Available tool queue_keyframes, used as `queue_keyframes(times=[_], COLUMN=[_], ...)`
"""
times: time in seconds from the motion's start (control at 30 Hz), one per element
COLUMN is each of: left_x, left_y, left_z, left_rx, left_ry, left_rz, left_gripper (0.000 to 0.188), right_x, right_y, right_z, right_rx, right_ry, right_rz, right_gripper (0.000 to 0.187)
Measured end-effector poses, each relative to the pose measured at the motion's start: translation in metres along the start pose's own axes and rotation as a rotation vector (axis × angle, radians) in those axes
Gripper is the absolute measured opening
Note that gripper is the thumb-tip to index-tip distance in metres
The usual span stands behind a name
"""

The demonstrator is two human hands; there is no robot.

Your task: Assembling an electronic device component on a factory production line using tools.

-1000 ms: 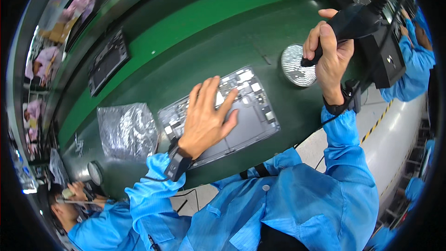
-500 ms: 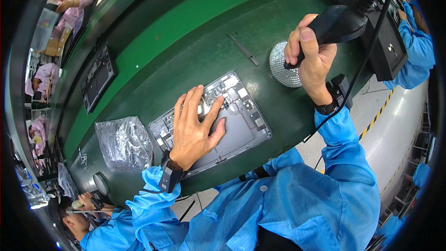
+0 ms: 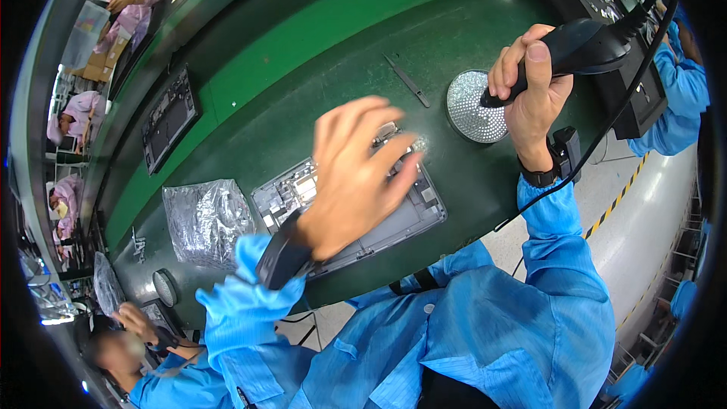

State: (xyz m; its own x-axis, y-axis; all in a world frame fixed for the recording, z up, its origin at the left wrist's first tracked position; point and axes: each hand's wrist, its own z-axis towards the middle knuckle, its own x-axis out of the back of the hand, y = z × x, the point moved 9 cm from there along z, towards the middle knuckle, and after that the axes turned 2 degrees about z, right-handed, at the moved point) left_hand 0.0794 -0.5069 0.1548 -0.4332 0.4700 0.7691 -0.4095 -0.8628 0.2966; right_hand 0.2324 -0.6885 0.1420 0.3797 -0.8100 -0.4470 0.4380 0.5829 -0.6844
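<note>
My left hand is raised over an opened laptop base, blurred by motion, its fingers apart with nothing visible in them. Circuit boards and metal parts show along the laptop's far side, while my hand covers its middle. In my right hand is a black corded handheld tool, gripped by its narrower end; its exact kind is unclear. Below and left of that hand stands a round silver dish with a dotted top. Dark tweezers lie to the left of the dish.
A silvery plastic bag lies left of the laptop. Another opened dark device casing leans at the far left. A black tray with small parts stands far right. The tool's cable loops past my right wrist. Co-workers sit nearby.
My left hand has lifted off the laptop base and moved right, blurring. The right hand still grips the black tool, slightly farther right in view.
</note>
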Motion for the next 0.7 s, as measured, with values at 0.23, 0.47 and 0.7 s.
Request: queue_keyframes(times=[0.23, 0.47, 0.7], left_x=[-0.117, -0.120, -0.058], left_y=[0.000, -0.007, -0.026], left_z=[0.069, 0.081, 0.053], left_rx=[-0.006, 0.004, 0.106], left_ry=[-0.170, -0.034, -0.005], left_rz=[-0.202, -0.242, -0.216], left_gripper=[0.035, 0.032, 0.016], right_x=[0.000, 0.013, 0.014], right_y=[-0.008, -0.007, 0.005], right_z=[0.007, -0.003, -0.010], right_rx=[-0.008, -0.026, -0.104], right_ry=[0.024, 0.036, -0.019], right_rz=[0.039, -0.043, -0.075], right_gripper=[0.021, 0.018, 0.018])
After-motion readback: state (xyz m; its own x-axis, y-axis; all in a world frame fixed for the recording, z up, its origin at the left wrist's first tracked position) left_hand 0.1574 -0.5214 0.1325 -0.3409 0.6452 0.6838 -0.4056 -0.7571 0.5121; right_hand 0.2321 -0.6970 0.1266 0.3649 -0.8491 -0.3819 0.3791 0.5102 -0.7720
